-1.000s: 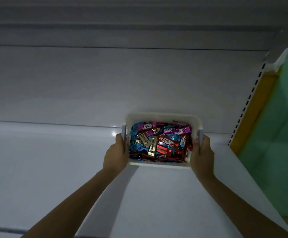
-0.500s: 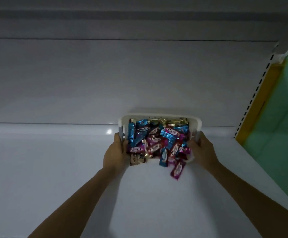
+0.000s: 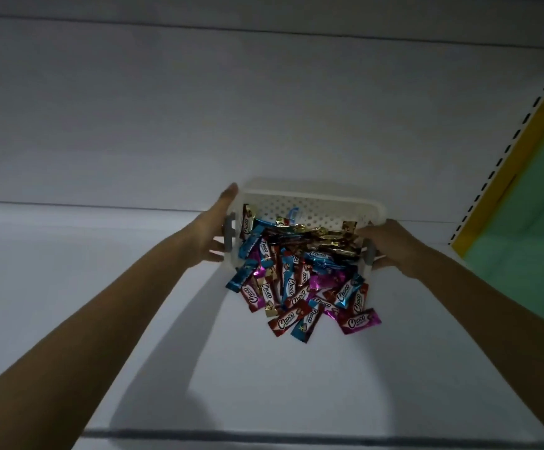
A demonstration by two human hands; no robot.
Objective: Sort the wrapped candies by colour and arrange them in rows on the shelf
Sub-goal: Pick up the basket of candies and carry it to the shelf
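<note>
basket [image 3: 313, 206] tipped, mouth facing near | left hand [image 3: 214, 235] and right hand [image 3: 394, 246] each grip one end | candies [image 3: 300, 287] heaped mixed on shelf [image 3: 101, 287] just near of it, midway between hands

Spilling candies [image 3: 300, 287] cover the near wall of the basket [image 3: 313, 203] and bury one another, so the count of each colour cannot be told. The small print under "Choco" is unreadable. The left hand [image 3: 214, 232] grips the basket's end, its palm out of sight. The fingertips of the right hand [image 3: 391, 245] vanish behind the other end. Both forearms run off the lower corners. The right edge cuts the green panel [image 3: 530, 190].
</note>
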